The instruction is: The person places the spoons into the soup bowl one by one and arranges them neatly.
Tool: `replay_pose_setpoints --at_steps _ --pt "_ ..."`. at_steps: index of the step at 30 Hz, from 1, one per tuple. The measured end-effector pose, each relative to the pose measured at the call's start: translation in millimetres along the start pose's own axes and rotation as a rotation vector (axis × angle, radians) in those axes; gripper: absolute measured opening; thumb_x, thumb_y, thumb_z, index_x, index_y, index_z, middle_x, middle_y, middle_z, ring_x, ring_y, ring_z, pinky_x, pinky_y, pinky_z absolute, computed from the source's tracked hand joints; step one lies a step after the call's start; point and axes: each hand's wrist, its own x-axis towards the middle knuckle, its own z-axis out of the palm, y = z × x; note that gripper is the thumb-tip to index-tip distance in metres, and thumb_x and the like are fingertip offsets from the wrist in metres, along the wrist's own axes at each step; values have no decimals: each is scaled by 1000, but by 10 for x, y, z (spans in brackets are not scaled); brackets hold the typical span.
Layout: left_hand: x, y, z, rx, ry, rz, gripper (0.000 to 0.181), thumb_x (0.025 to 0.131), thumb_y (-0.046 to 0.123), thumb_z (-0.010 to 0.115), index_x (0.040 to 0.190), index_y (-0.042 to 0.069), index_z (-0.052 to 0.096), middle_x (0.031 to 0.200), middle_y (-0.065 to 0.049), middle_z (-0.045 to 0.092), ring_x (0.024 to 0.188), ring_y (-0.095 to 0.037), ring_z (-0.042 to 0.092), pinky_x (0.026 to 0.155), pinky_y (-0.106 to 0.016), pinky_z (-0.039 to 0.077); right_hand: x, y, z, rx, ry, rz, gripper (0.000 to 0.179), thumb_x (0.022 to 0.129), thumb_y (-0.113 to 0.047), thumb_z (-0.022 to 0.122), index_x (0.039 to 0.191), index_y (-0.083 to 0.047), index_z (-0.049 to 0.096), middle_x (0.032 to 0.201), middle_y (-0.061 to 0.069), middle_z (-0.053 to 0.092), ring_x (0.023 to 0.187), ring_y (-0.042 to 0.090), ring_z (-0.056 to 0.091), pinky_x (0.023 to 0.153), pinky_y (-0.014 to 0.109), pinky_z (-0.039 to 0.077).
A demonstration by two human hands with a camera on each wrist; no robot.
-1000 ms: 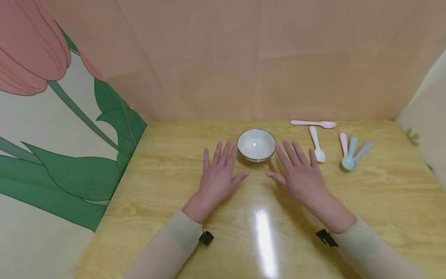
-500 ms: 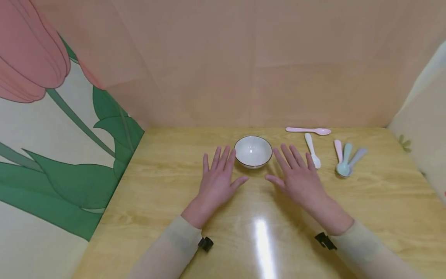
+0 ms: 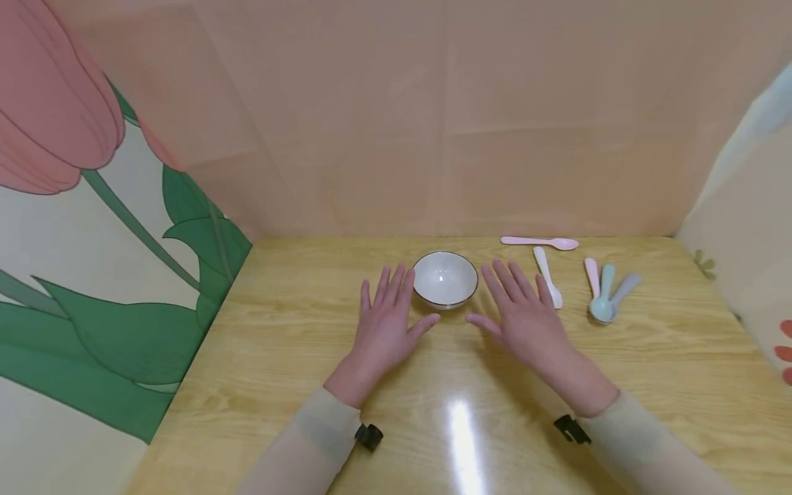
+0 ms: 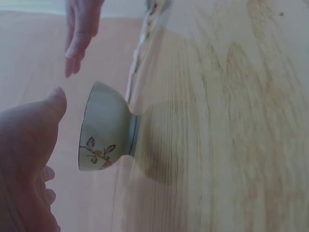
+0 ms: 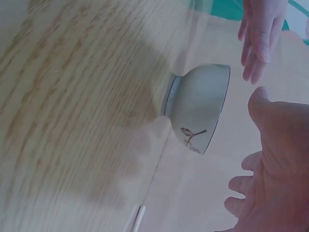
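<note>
A white bowl [image 3: 445, 278] with a dark rim stands upright near the back of the wooden table; the left wrist view shows a leaf and branch pattern on the outside of the bowl [image 4: 104, 130]. To its left, my left hand [image 3: 385, 330] hovers palm down with the fingers straight and spread. On the other side my right hand [image 3: 529, 326] is held the same way, fingers spread and holding nothing. Both wrist views show the hands raised above the table, level with or above the bowl's rim. In the right wrist view, a gap separates the right hand [image 5: 285, 145] from the bowl [image 5: 200, 104].
Right of the bowl lie a white spoon [image 3: 547, 278] and, along the back edge, a pink spoon [image 3: 540, 242]. Farther right, pink, green and purple spoons [image 3: 601, 309] lie with their heads overlapping. A peach cloth backdrop [image 3: 346, 137] rises behind the table [image 3: 297, 330].
The head view has tilted, so the bowl, spoons and table sit slightly lower and more to the left in the picture. Both hands keep their spread pose; nothing has been picked up.
</note>
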Motion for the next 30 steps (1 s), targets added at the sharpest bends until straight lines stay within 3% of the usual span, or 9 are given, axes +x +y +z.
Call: replay_pose_setpoints --at_steps 10,22,30 --pt "119 -60 79 -50 25 -9 102 107 73 54 179 14 12 184 -11 15 170 -29 0 133 -65 -3 73 61 48 36 -17 8 93 109 -58 63 176 -6 24 180 20 25 166 45 15 129 75 7" --pt "243 -64 116 -138 21 -32 98 108 72 51 179 15 14 184 -8 16 170 -30 4 133 -63 -1 173 105 115 42 -33 21 94 109 -60 61 176 -7 21 180 20 23 166 46 15 130 74 3" --pt "346 -42 190 -147 3 -66 99 108 71 52 179 15 12 184 -4 14 170 -29 5 134 -62 0 241 128 122 51 -51 16 92 111 -58 60 175 -5 23 180 21 23 166 46 16 128 76 6"
